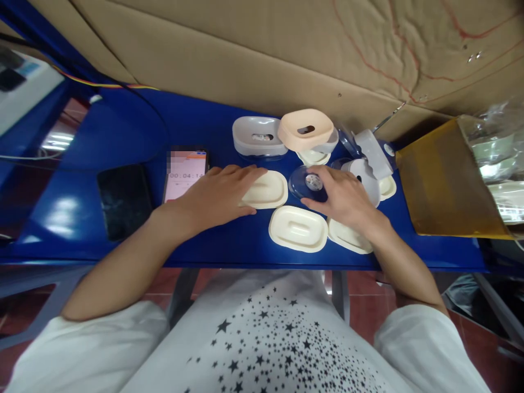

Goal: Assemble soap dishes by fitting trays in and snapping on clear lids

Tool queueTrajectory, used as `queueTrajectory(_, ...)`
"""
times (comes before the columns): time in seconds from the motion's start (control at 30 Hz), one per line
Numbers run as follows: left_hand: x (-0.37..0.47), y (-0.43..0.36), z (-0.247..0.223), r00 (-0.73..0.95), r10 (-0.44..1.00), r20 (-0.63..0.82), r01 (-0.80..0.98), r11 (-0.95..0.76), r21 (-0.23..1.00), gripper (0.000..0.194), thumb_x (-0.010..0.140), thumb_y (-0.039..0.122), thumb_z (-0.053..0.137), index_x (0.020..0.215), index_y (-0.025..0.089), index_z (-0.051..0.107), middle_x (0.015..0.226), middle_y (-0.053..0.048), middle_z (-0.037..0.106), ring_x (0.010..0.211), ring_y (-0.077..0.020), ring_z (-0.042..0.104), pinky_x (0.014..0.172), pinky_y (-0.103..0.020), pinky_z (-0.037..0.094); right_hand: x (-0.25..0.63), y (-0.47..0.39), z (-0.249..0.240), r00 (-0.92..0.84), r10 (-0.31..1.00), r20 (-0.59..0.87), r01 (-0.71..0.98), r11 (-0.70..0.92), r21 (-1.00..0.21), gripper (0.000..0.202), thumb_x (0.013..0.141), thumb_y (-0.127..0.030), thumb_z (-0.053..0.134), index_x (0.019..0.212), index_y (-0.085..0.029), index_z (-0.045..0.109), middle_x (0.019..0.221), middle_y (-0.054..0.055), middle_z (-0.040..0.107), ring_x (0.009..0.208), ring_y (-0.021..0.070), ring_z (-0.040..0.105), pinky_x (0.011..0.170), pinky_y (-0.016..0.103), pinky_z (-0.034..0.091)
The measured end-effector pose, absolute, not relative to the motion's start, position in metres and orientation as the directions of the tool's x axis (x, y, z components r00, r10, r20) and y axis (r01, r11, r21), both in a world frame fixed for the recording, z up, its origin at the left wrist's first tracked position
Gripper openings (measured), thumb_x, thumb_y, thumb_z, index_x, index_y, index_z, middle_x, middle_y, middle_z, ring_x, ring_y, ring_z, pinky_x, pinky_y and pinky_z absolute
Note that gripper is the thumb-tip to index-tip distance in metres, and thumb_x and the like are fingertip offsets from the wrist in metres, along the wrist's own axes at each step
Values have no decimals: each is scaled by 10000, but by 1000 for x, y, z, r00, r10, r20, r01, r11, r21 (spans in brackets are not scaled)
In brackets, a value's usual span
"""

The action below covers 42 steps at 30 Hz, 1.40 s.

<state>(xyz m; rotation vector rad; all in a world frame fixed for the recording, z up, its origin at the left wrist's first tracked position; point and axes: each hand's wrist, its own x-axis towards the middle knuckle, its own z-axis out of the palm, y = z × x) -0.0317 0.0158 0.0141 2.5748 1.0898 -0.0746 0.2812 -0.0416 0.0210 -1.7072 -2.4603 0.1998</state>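
left hand spread flat on a cream lid; right hand pinching a clear round lid. on the blue counter, phone reading "00:04:1".

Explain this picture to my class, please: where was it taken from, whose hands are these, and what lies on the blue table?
One camera, worn on a person's head, looks down at their own two bare hands. The left hand lies flat on a cream oval plastic lid. The right hand has its fingers on a clear round plastic disc. Both rest on a blue table. Nearer the person lie a second cream oval lid and another partly under the right wrist. Further back stand a white oval dish and a peach oval dish. To the left lie a phone with a lit timer screen and a dark phone.
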Motion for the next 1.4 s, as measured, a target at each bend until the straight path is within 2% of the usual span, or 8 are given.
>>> queueTrajectory(0.13,-28,20,5,758,649,-62,598,-654,463,948,969,355,771,1748,227,246,1728,-196,430,1583,-424,454,1283,-594,422,281,-33,28,-487,872,44,831,479,-281,612,1033,-503,729,1558,-260,530,1638,179,603,1508,413,580,1180,637,492)
queueTrajectory(0.3,-20,20,-7,747,663,51,529,-639,558,1015,960,371,794,1765,263,186,1700,-226,395,1570,-442,466,1265,-650,442,256,-17,7,-601,798,47,738,577,-351,638,1049,-559,698,1580,-239,551,1711,202,517,1563,401,528,1240,620,465)
queueTrajectory(0.47,-18,19,-8,769,636,65,530,-691,491,934,984,412,781,1735,213,262,1636,-235,474,1541,-434,492,1256,-643,450,228,-9,-3,-671,735,96,662,653,-367,612,1052,-545,702,1561,-229,574,1665,196,559,1556,374,518,1250,583,468)
queueTrajectory(0.6,-24,21,-6,777,628,41,541,-699,467,940,998,427,761,1742,156,256,1667,-268,451,1565,-449,461,1281,-649,414,219,-10,-1,-665,743,78,681,646,-345,607,1048,-528,709,1533,-179,601,1650,235,556,1559,373,508,1261,570,462)
queueTrajectory(0.83,-36,32,-8,778,628,-24,528,-633,566,1037,951,539,780,1772,243,220,1647,-202,488,1551,-418,498,1275,-604,445,217,-4,-2,-722,687,86,639,709,-299,627,1058,-499,697,1599,-204,577,1678,234,524,1560,414,488,1248,638,456)
queueTrajectory(0.93,-37,33,-8,768,639,-44,542,-611,578,1084,920,578,796,1774,248,216,1644,-205,484,1518,-428,534,1263,-614,461,219,2,-4,-756,648,94,600,743,-296,646,1070,-499,677,1635,-213,549,1677,221,532,1558,415,478,1251,647,447)
queueTrajectory(1.2,-37,35,-10,779,627,-18,525,-637,565,1075,913,538,824,1766,251,235,1629,-211,491,1447,-420,593,1228,-605,492,218,9,0,-809,583,71,551,795,-255,601,1116,-510,585,1622,-187,571,1665,184,573,1551,392,463,1271,597,417)
queueTrajectory(1.4,-35,36,-8,782,623,-28,530,-640,556,1079,889,511,850,1753,242,261,1558,-209,549,1447,-434,575,1210,-624,495,219,12,-1,-825,563,54,528,801,-284,596,1129,-511,563,1655,-233,540,1673,140,580,1568,381,457,1272,596,405)
